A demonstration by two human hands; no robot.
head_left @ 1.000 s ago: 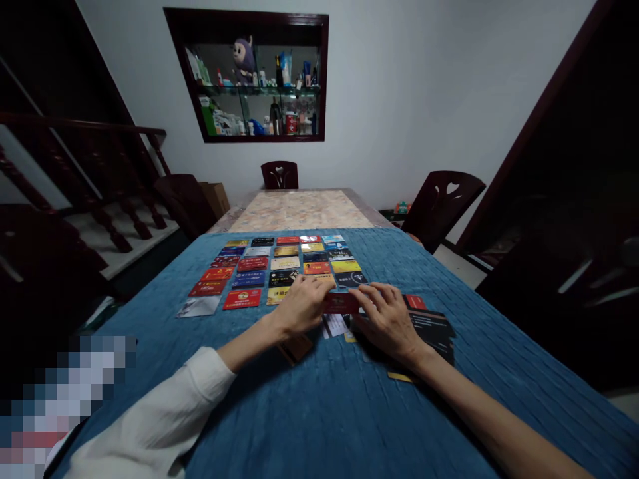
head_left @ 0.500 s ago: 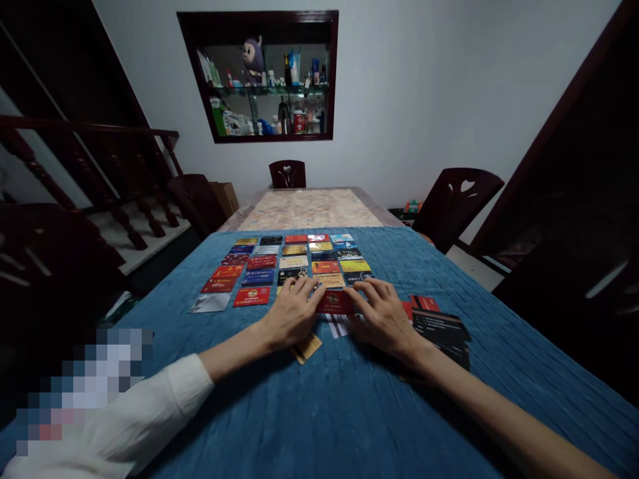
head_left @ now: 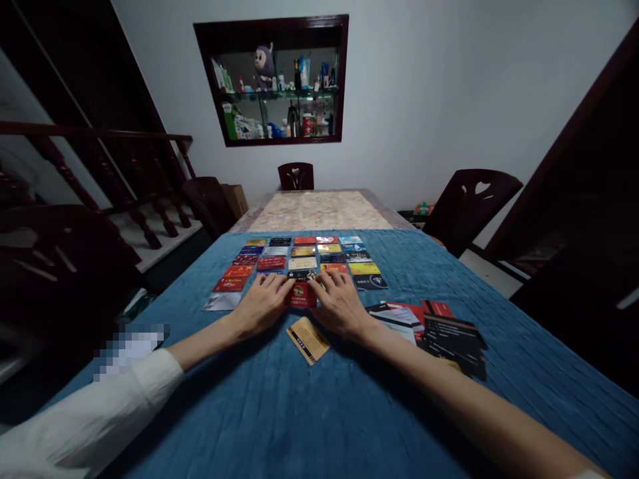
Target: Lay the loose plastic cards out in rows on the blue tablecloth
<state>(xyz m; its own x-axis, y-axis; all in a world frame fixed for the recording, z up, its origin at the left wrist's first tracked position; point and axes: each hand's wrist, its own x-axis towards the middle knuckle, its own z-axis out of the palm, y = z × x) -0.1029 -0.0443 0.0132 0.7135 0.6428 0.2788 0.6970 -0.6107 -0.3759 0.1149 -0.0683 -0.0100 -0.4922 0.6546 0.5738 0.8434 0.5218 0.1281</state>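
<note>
Between my two hands is a red card (head_left: 301,296) with a round gold emblem, tilted up at the near edge of the rows of cards. My left hand (head_left: 259,303) grips its left end, fingers bent over the top. The right end is in the fingers of my right hand (head_left: 342,303). Just behind it lies a black-and-white card (head_left: 301,274), partly covered by my fingers. A gold card (head_left: 308,340) rests askew on the cloth in front of my hands. Both hands hide some cards of the nearest rows.
Several cards lie in rows, with a silver card (head_left: 223,302) at the near left corner. Loose black cards (head_left: 454,339) and red cards (head_left: 437,308) overlap right of my right forearm. A blue cloth (head_left: 319,412) covers the near table. Chairs (head_left: 472,206) stand around it.
Both hands have moved left along the near row with the red card between them. More of the gold card and the loose pile now shows. The view has shifted slightly.
</note>
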